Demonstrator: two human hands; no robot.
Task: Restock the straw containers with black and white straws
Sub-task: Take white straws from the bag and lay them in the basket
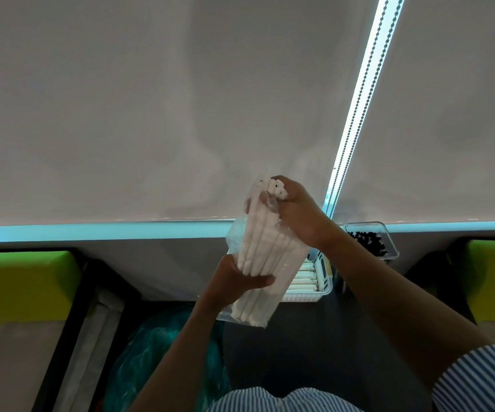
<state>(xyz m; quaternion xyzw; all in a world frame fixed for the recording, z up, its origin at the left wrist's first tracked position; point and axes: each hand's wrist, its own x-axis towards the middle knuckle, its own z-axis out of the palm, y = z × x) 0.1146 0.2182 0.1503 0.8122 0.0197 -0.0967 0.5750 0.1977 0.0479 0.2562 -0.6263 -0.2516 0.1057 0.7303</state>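
A clear plastic bag of white straws (262, 263) is held up, tilted, in front of me. My left hand (234, 282) grips the bag round its lower half. My right hand (298, 211) pinches the top ends of the straws where they stick out of the bag's mouth. Behind the bag stands a white slotted container (319, 281) with white straws lying in it. Further right, a clear container (372, 240) holds black straws.
A grey roller blind with a bead chain (359, 105) fills the upper view. Green and yellow cushions (23, 281) sit at both sides. A teal plastic bag (157, 349) lies below my left arm on the dark surface (299, 346).
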